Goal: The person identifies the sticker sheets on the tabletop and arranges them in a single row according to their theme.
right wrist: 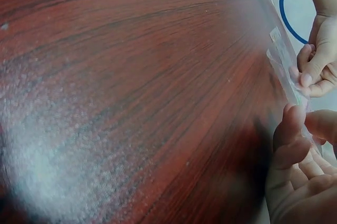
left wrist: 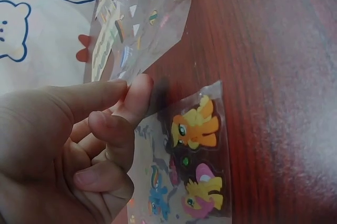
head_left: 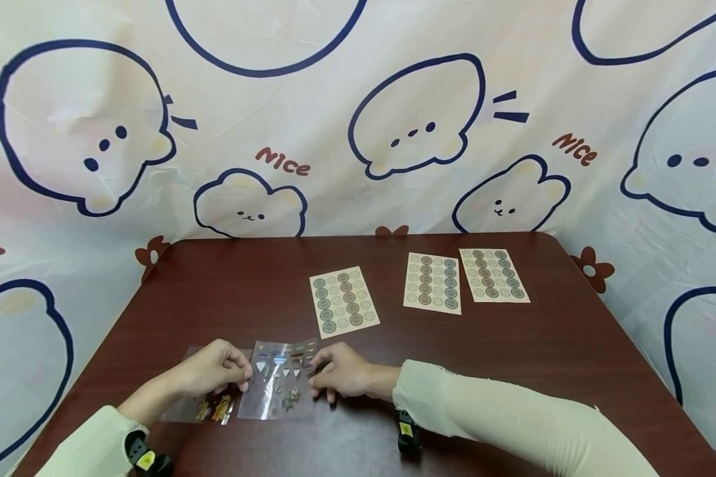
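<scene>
Between both hands is a clear sticker sheet (head_left: 262, 401) with small shiny shapes, stars among them. My left hand (head_left: 215, 370) pinches its left edge between thumb and forefinger, the other fingers curled, as the left wrist view shows. At the opposite edge my right hand (head_left: 341, 371) pinches the sheet with thumb and fingertips. In the left wrist view the sheet is tilted up off the table. Below my left hand, a second clear sheet with cartoon pony stickers (left wrist: 196, 126) lies on the table, partly hidden by that hand.
Three cream sheets of round stickers lie farther back on the brown table (head_left: 244, 291): one near the middle (head_left: 345, 301), two side by side at the right (head_left: 432, 283) (head_left: 494, 275). A cartoon-printed cloth (head_left: 328, 119) hangs behind the table and along its sides.
</scene>
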`<action>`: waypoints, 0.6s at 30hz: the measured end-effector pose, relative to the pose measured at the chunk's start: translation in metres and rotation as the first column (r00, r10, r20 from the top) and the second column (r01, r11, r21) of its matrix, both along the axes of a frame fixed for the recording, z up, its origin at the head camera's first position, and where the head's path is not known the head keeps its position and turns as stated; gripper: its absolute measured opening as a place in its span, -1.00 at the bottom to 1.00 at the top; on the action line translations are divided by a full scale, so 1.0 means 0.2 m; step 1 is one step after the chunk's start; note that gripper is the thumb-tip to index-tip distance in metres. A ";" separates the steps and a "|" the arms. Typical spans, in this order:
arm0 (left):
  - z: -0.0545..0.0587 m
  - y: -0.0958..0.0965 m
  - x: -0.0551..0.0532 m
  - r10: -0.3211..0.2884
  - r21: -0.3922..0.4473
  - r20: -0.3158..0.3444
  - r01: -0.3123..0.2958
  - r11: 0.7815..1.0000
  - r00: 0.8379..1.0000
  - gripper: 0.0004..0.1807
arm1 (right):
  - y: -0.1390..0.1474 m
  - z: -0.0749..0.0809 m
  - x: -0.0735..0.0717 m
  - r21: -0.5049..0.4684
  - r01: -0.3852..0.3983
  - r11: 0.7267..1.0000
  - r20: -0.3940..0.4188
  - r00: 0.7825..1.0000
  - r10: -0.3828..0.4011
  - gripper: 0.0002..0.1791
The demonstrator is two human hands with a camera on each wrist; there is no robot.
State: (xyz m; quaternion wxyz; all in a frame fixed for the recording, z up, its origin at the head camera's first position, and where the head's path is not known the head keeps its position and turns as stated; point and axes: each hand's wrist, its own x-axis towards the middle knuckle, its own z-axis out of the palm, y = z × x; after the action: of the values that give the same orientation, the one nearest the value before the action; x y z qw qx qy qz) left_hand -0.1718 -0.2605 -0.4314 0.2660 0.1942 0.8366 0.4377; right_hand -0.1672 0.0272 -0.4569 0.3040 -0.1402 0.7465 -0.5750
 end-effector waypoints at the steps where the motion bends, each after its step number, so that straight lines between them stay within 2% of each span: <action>1: 0.00 0.00 0.00 0.002 -0.007 0.003 -0.002 1.000 1.000 -0.80 | 0.00 0.00 0.00 0.001 0.000 1.000 0.000 1.000 0.000 -0.83; 10: 0.02 0.03 0.01 0.019 -0.066 0.046 -0.016 0.998 0.999 -0.81 | 0.01 0.00 0.00 0.032 -0.031 0.999 0.067 0.997 0.029 -0.92; 18: 0.02 0.03 0.01 0.007 -0.073 0.059 -0.003 0.997 0.998 -0.80 | 0.01 0.00 0.00 0.051 -0.053 0.997 0.072 0.996 0.050 -0.95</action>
State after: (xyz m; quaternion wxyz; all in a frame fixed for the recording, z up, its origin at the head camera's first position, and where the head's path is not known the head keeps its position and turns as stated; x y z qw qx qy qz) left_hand -0.1699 -0.2539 -0.4274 0.2964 0.1692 0.8442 0.4134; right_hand -0.1675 0.0299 -0.4576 0.3485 -0.1309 0.7465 -0.5515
